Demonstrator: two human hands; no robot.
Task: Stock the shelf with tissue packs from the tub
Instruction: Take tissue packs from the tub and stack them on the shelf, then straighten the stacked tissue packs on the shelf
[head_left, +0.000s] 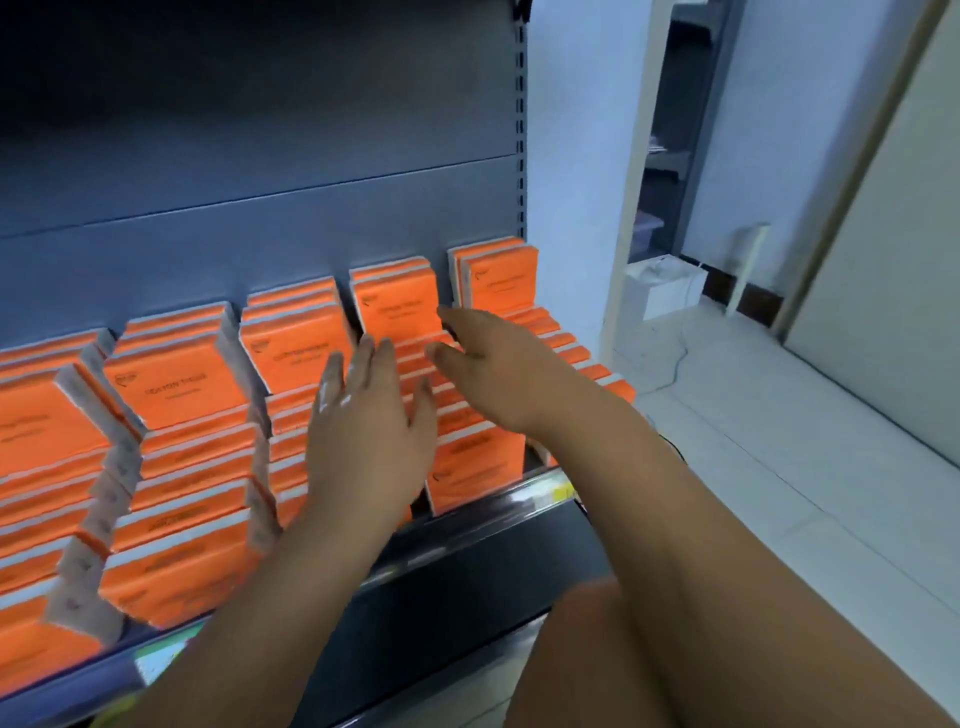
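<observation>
Cool bluish light, shelf shadowed at its upper back, floor right of it brighter, glare on its front rail, left hand, right hand and tissue packs motion-blurred, wide-angle bending at edges

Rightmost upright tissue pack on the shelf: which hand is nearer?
Right. The right hand is just below-left of the rightmost upright tissue pack; the left hand is further left and lower in view.

Grey metal shelf carries rows of orange tissue packs standing on edge
</observation>
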